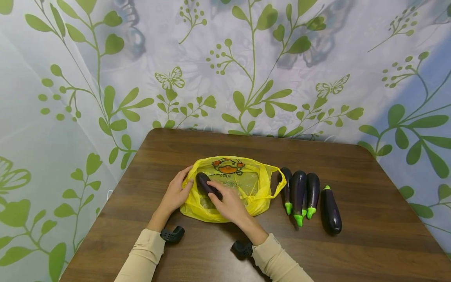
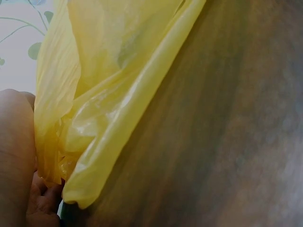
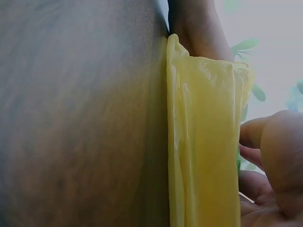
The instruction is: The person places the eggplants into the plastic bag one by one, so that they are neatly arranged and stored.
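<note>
Tabletop (image 1: pixel 114 231) of brown wood grain runs in from the left; on it the left hand (image 1: pixel 176 192) grips the left rim of an open yellow bag (image 1: pixel 262 201), thumb to the inside; should that hold slacken, the thin film would probably sag inward and narrow the mouth, since little else seems to prop that side. Inside the mouth, close by the left hand, lies a dark eggplant (image 1: pixel 203 182), tilted, its upper end leaning toward the left rim; the right hand (image 1: pixel 229 201) grasps it, thumb and fingers on its sides; its lower end is hidden, so whether it rests on the bottom I cannot tell; its glossy skin could slip in a loose grasp, and a withdrawing wrist might drag the near rim along. At the bag's right a handle loop (image 1: pixel 284 181) stretches over the nearest of a cluster of eggplants (image 1: pixel 298 190), contact uncertain; a tug on the bag could snag the loop there and set them rolling; farthest right, just apart from the cluster, lies a lone eggplant (image 1: pixel 331 213), green cap toward the wall, which a careless sleeve might roll toward the near edge.
</note>
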Demonstrator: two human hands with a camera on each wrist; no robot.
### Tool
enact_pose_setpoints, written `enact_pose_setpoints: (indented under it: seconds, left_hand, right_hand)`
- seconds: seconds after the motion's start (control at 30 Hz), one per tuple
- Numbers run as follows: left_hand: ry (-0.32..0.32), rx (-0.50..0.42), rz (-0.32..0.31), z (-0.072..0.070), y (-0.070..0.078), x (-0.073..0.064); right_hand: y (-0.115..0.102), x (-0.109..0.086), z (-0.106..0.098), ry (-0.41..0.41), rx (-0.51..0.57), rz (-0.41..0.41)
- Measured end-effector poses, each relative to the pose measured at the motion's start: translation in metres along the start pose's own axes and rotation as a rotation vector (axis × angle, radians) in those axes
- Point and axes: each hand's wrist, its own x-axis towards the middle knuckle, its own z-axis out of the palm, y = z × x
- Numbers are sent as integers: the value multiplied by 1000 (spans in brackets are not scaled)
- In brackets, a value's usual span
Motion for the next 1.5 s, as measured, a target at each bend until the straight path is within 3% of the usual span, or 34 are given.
enact_pose_setpoints:
  seconds: [0.23,0.43,0.6,0.9,1.13,1.5]
  left_hand:
    - [-1,7,5,2,-2,1]
    - [3,4,17,2,-3,2]
    - [11,7,29,1,-4,1]
    - [3,3,20,2,-3,3]
    - [-6,7,-8,3,-3,2]
    - [-6,13,3,1,-2,4]
  right_hand:
    - [3,0,0,-82,46,65]
    - [7,0,-1,-119,81,64]
    - [14,0,2,-121,66,51]
    - [21,-4,9,-125,147,39]
    - [23,-5,11,-130,129,21]
    - [24,-1,10,-124,116,15]
